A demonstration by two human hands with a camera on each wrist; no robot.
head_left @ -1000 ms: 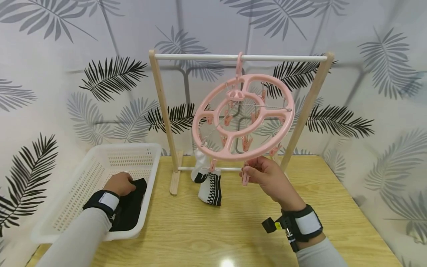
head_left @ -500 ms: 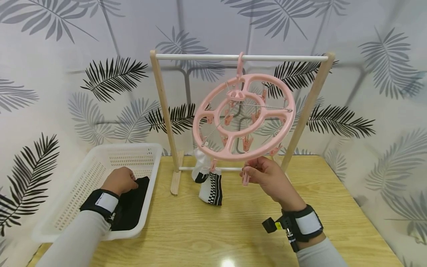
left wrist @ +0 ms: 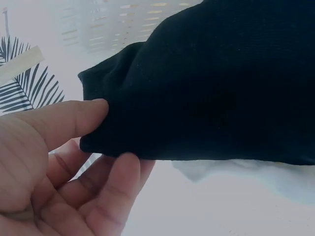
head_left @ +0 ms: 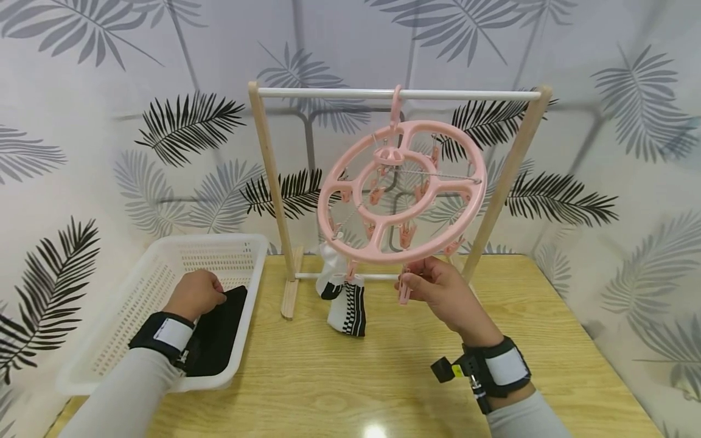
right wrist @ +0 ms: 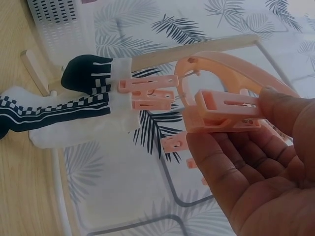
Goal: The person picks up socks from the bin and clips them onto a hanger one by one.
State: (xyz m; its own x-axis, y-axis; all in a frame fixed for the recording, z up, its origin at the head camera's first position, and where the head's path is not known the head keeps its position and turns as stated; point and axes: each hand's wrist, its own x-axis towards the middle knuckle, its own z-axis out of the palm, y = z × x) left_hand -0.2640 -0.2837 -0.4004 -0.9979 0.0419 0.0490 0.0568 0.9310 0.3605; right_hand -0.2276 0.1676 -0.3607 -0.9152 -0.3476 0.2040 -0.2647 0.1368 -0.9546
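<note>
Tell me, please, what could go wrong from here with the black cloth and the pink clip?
The left hand pinches the black cloth near one end, so it might slip free if lifted from the basket.
The pink ring hangs from the bar by one hook, so tugging the pink clip in the right hand could swing it.

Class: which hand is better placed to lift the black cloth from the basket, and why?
The left hand, likely: it pinches the black cloth in the basket, whereas the right hand holds a pink clip below the round hanger.
</note>
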